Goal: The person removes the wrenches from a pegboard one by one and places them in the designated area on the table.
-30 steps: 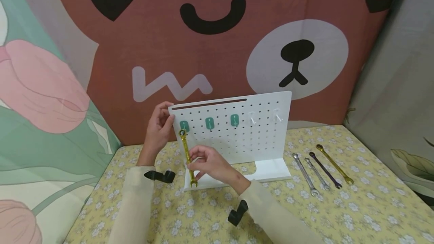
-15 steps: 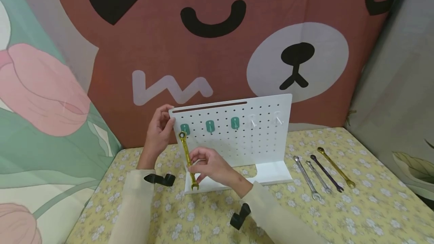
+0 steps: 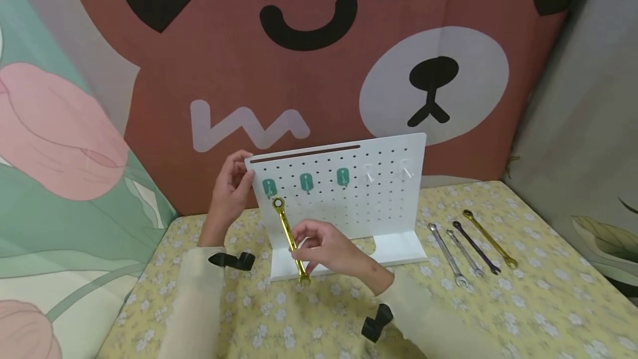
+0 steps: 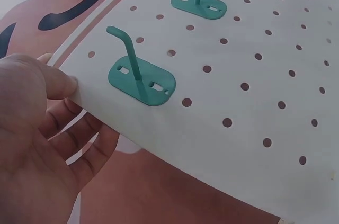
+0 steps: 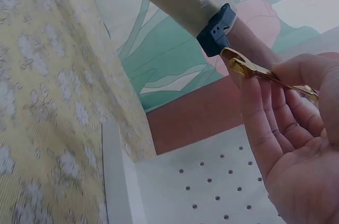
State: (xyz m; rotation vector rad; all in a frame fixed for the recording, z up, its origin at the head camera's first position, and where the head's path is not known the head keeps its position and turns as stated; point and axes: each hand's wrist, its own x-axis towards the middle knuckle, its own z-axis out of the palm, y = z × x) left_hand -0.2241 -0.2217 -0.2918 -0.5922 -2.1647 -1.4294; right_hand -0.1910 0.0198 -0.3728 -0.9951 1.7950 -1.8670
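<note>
At the upper left corner of the white pegboard (image 3: 334, 204), my left hand (image 3: 230, 190) grips the edge, thumb on the front face and fingers behind. My right hand (image 3: 331, 251) pinches a gold combination wrench (image 3: 286, 227) around its middle. The wrench leans, ring end up to the left and open end down to the right, in front of the board. Its ring end is just below the leftmost green hook (image 3: 269, 187), which is bare in the left wrist view. In the right wrist view the wrench (image 5: 257, 70) lies between thumb and fingers.
Two more green hooks, a left one (image 3: 306, 182) and a right one (image 3: 343, 177), and two clear hooks (image 3: 369, 173) line the board. On the flowered tablecloth (image 3: 528, 303) to the right lie several wrenches: silver (image 3: 448, 254), dark (image 3: 476, 247) and gold (image 3: 489, 238). A printed cloth (image 3: 339, 93) hangs behind.
The gold wrench has moved right with my right hand and tilts more, its ring end now lower and right of the leftmost hook. My left hand keeps its hold on the board's corner.
</note>
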